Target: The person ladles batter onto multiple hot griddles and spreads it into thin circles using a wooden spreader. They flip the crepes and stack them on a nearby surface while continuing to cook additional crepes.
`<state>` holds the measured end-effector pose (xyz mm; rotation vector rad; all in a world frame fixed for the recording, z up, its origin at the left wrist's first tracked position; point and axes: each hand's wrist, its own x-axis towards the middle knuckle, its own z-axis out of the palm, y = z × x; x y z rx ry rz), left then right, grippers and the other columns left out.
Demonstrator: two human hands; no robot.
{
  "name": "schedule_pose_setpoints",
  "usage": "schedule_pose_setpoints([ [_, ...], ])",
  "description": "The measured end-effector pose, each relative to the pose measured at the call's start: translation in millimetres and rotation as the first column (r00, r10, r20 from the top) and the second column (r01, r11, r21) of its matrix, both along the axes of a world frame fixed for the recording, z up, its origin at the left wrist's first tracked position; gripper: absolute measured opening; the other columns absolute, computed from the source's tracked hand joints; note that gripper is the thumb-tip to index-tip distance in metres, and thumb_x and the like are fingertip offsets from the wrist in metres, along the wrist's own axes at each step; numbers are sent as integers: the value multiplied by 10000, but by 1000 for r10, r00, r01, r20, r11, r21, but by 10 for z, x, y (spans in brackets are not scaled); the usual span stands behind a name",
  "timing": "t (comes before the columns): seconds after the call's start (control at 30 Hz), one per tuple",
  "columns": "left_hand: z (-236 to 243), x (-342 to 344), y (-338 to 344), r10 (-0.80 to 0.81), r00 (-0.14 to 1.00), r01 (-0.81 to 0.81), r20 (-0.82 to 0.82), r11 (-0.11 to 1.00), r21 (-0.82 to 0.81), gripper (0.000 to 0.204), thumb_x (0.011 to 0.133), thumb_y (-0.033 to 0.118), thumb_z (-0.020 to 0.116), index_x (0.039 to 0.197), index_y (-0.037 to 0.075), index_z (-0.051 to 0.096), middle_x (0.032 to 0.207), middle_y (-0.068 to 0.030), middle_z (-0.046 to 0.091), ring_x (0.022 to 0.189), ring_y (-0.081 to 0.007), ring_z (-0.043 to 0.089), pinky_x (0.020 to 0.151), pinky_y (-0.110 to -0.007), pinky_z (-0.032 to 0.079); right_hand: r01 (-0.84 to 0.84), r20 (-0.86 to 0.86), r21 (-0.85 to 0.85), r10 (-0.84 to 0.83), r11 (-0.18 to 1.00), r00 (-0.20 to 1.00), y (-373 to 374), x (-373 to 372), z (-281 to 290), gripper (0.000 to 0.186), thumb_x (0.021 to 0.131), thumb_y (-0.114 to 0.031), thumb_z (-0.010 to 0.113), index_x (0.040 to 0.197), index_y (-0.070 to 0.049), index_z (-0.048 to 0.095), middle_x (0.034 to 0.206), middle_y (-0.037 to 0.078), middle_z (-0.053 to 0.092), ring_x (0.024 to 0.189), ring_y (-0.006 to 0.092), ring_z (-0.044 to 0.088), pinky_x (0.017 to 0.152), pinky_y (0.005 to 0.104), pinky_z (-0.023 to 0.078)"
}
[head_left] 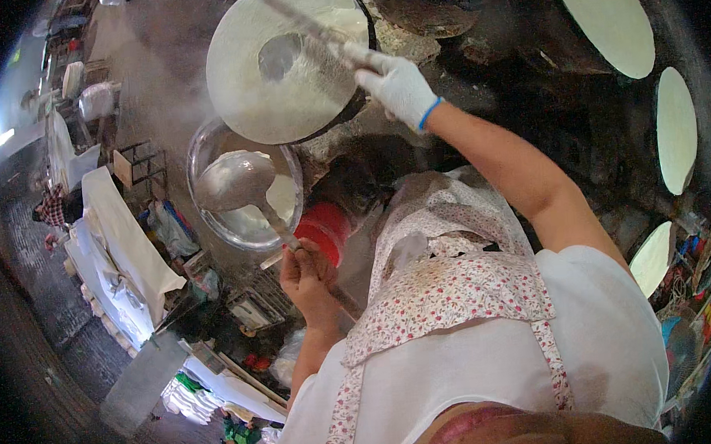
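Note:
My right hand [392, 85], in a white glove with a blue cuff, is closed round a long, flat spreader [294, 18] held over a round surface [245, 82] coated in white batter, which has a greyish patch in its middle. My left hand [308, 270], bare, grips the long handle of a large metal ladle [235, 184]. The ladle's bowl is over a steel basin [205, 219] of white batter, just below the round surface. A red bucket [325, 228] sits beside the basin, partly behind my left hand.
More white-coated round surfaces [603, 11] on dark drums curve along the top and right. At left are long benches draped with pale cloth [117, 245], a stool [137, 170] and bags [169, 229]. One person [49, 208] is at the far left, another [238, 433] at the lower left.

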<state>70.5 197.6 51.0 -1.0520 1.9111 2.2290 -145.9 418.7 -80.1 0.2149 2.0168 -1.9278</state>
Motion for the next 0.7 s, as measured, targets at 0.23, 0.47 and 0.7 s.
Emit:
schedule_pose_setpoints([
  [0.23,-2,-30,-116,-31,998,32,58,999,-20,154,1099,193,579,1052,52,617,660,35,451,513,-73,374,435,-248,284,120,4,164,-122,979,993,264,1054,-390,511,1004,-157,679,1494,-55,576,1494,102,623,1365,155,580,1143,277,413],
  [0.47,2,-16,-303,-121,993,121,16,992,-23,230,1129,239,523,1041,59,637,674,50,472,529,-57,372,473,-251,270,134,-254,8,-128,991,959,-280,73,-689,450,984,-314,673,1396,-133,663,1255,185,737,1161,287,723,1003,336,519],
  [0.7,-54,135,-549,-44,999,44,13,999,-26,174,1106,200,569,1062,47,640,667,48,465,528,-58,374,464,-250,273,247,-171,185,-217,951,961,71,70,-488,484,1012,-221,644,1447,-12,610,1361,138,710,1241,220,673,1069,341,491],
])
